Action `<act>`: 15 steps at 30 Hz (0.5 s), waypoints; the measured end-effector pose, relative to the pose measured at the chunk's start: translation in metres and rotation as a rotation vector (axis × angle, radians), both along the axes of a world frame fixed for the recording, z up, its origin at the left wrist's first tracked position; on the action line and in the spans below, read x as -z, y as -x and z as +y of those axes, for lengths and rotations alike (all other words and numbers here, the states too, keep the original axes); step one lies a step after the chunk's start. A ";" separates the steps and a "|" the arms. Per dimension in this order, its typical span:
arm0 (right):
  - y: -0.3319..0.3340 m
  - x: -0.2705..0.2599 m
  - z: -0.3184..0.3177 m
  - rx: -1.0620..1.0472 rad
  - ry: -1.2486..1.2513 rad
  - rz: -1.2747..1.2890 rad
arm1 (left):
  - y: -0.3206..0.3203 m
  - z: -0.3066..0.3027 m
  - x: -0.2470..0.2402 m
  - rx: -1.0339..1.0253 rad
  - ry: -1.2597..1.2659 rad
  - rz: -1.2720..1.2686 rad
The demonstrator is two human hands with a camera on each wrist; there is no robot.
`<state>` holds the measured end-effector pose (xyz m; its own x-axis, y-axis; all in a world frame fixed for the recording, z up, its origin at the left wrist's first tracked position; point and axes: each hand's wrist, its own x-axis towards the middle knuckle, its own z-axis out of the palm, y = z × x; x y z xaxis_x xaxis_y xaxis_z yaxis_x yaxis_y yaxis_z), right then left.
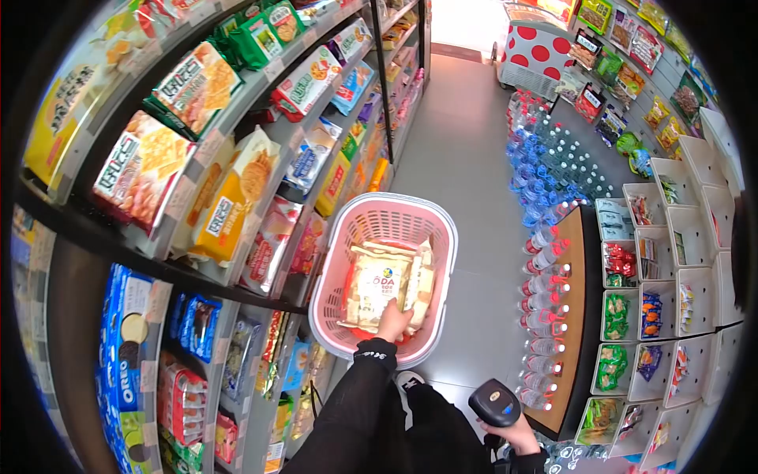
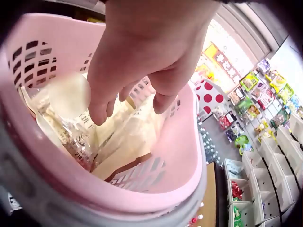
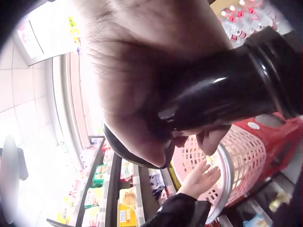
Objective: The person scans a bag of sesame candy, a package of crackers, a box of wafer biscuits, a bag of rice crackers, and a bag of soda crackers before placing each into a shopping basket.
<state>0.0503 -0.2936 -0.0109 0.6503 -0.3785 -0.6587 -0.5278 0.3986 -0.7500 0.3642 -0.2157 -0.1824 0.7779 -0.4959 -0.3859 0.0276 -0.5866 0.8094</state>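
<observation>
My left hand [image 1: 393, 320] reaches down into a pink shopping basket [image 1: 339, 245], over cream-coloured bags of soda crackers [image 1: 377, 276]. In the left wrist view, that hand [image 2: 142, 56] has its fingers pointing down and its thumb apart, close over the clear-and-cream wrappers [image 2: 78, 123]. The right wrist view shows its fingers extended, with nothing gripped. My right hand [image 1: 517, 434] grips a black handheld barcode scanner [image 1: 495, 401] to the right of the basket. In the right wrist view, its fingers wrap the scanner's dark handle [image 3: 213, 90].
Shelves of packaged biscuits [image 1: 193, 87] line the left side, close beside the basket. Water bottles [image 1: 545, 320] stand in rows on the right, next to a wooden ledge [image 1: 580, 316] and white bins of small snacks [image 1: 620, 312]. The grey aisle floor [image 1: 454, 150] runs between them.
</observation>
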 end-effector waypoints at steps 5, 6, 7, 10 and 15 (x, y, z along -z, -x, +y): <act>0.017 -0.023 0.010 0.186 -0.118 0.076 | -0.008 -0.025 0.019 0.048 0.043 -0.005; 0.028 -0.016 0.018 0.262 -0.058 0.204 | -0.007 -0.030 0.024 0.064 0.024 -0.080; 0.032 -0.011 0.021 0.272 -0.062 0.214 | -0.007 -0.035 0.015 0.075 0.021 -0.070; 0.028 -0.010 0.025 0.297 -0.099 0.115 | -0.009 -0.043 0.014 0.011 0.042 -0.003; 0.030 -0.002 0.025 0.290 -0.122 0.146 | -0.016 -0.039 0.050 0.031 0.142 0.022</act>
